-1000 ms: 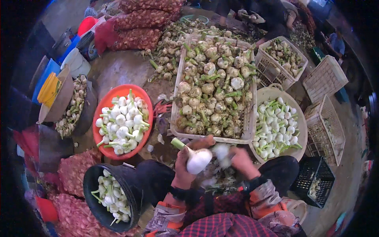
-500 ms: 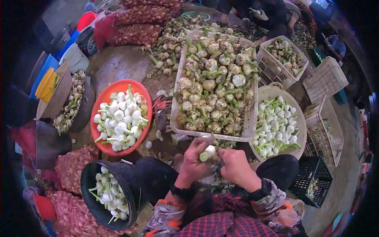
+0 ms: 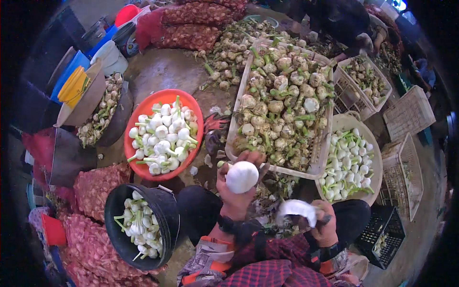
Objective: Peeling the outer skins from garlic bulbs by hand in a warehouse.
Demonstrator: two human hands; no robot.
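My left hand (image 3: 234, 200) is closed round a peeled white garlic bulb (image 3: 242, 177), its cut green stem pointing left, just in front of the large crate of garlic (image 3: 229, 143). Lower and to the right, my right hand (image 3: 326, 224) is closed on a curved white piece that looks like garlic skin (image 3: 297, 210), smeared by motion. Something dark shows between the right fingers; its kind is unclear. Dirty untrimmed bulbs with green stem stubs (image 3: 276, 106) fill the crate. Scraps of skin (image 3: 267, 205) lie between my knees.
Clean white garlic fills a red basin (image 3: 130, 143) at left, a black bucket (image 3: 173, 215) by my left knee and a beige basin (image 3: 377, 172) at right. Red mesh sacks (image 3: 100, 191), smaller crates (image 3: 409, 107) and a garlic heap (image 3: 227, 60) stand around. Another person (image 3: 334, 24) sits at the far right.
My hands were together at the bulb and have moved apart. The left has lifted the bulb, now whiter; the right has drawn down and right with the skin. The view has shifted left.
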